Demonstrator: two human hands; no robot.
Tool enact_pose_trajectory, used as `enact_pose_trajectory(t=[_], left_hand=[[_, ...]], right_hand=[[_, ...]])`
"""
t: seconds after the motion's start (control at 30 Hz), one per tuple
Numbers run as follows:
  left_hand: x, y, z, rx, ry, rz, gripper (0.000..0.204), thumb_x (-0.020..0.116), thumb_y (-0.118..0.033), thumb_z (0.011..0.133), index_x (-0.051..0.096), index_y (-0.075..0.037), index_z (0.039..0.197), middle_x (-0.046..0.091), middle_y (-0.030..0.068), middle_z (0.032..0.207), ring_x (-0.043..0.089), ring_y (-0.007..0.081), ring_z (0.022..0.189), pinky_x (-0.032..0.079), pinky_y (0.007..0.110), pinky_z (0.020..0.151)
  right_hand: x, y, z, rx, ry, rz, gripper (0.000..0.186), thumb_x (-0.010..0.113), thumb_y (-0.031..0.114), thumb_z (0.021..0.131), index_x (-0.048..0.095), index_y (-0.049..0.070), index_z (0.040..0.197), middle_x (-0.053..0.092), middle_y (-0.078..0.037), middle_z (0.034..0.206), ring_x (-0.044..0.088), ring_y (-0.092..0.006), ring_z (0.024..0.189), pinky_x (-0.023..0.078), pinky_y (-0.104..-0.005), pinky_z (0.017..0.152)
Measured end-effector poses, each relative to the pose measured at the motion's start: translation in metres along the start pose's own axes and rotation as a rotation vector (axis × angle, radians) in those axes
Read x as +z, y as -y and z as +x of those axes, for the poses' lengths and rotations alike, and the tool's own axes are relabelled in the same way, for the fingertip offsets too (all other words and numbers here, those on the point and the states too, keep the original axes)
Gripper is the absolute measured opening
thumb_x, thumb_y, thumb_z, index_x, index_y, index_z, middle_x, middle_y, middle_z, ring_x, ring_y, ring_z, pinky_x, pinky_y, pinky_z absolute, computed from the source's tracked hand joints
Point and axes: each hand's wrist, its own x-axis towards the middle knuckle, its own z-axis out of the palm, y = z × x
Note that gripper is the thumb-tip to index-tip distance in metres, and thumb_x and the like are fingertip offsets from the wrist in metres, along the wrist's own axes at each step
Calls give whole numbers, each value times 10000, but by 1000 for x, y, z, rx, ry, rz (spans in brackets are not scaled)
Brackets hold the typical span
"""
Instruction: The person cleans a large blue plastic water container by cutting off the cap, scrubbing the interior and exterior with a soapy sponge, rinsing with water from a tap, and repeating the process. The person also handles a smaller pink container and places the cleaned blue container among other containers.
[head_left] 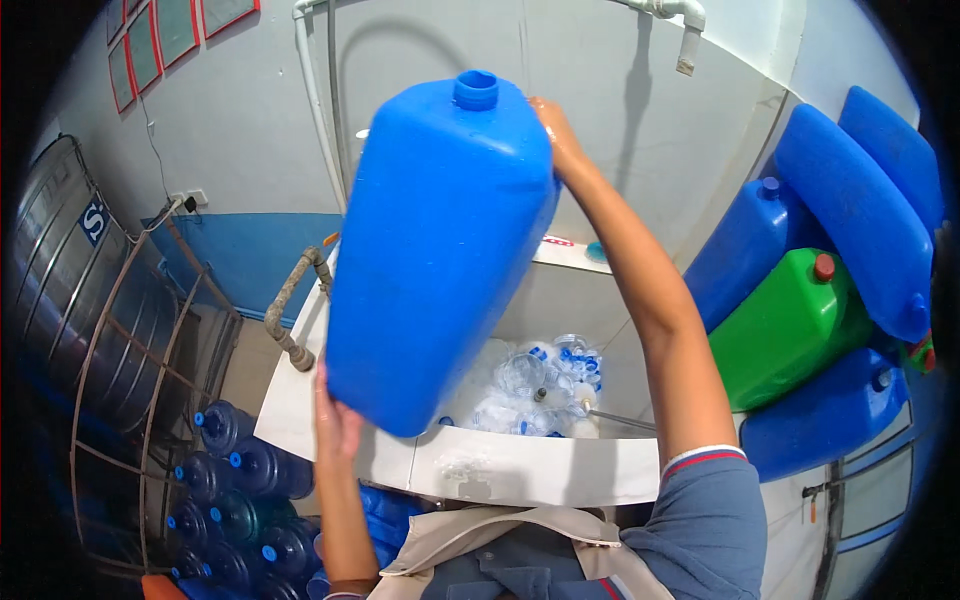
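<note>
left hand (337, 425) is cradling the jug (440, 240) low, right hand (556, 132) gripping its upper side, over the basin (560, 480). i am judging it stiff, slippery if wet, lightish if empty, best held at both ends. no writing is showing on it; a label (94, 220) is marking the tank (58, 295).

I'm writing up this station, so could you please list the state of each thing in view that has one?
Held blue jerrycan: uncapped, tilted
Left hand: against the jerrycan's lower end
Right hand: gripping its upper right side
Green jerrycan: capped, tilted
Blue jerrycan behind the green one: capped
Clear plastic pieces: heaped in the basin
Water jugs: stacked on their sides
White pipe outlet: no flow visible
Black plug: in the wall socket
</note>
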Motion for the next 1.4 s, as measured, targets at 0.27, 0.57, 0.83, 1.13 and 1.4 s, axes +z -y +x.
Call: enact_pose_trajectory(t=[0.27, 0.57, 0.83, 1.13, 1.4], left_hand=[[0, -14, -46, -257, 55, -106, 657, 417, -539, 925, 384, -52, 1365, 467, 158, 1352, 495, 306, 1197, 393, 462, 1027], [11, 49, -16, -191, 35, -145, 556, 454, -469, 942, 397, -84, 1340, 494, 75, 1316, 471, 217, 1201, 417, 414, 998], [-9, -18, 15, -4, -10, 81, 549, 422, -459, 958, 428, -46, 1320, 522, 131, 1281, 531, 234, 1151, 451, 407, 970], [-25, -26, -39, -148, 23, -4, 550, 390, -454, 968, 416, -40, 1331, 526, 130, 1283, 510, 260, 1180, 425, 420, 1004], [17, 34, -1, -127, -44, -81, 552, 413, -469, 960, 411, -72, 1342, 516, 91, 1306, 456, 222, 1225, 384, 390, 1034]], right_hand=[[29, 32, -3, 232, 246, -299, 479, 647, 439, 710, 692, -20, 836, 650, -264, 866, 634, -433, 850, 496, -489, 773], [25, -6, -3, 258, 224, -375, 383, 628, 327, 701, 689, -17, 858, 640, -279, 888, 630, -430, 853, 499, -481, 767], [0, 4, -2, 168, 83, -216, 399, 604, 344, 734, 685, -34, 834, 634, -289, 869, 632, -434, 829, 498, -482, 752], [29, 40, -9, 230, 249, -284, 428, 583, 387, 767, 688, -21, 842, 633, -290, 873, 632, -433, 844, 495, -487, 759], [22, -36, -7, 277, 202, -262, 420, 606, 356, 746, 680, -45, 847, 634, -290, 873, 630, -442, 844, 496, -500, 742]])
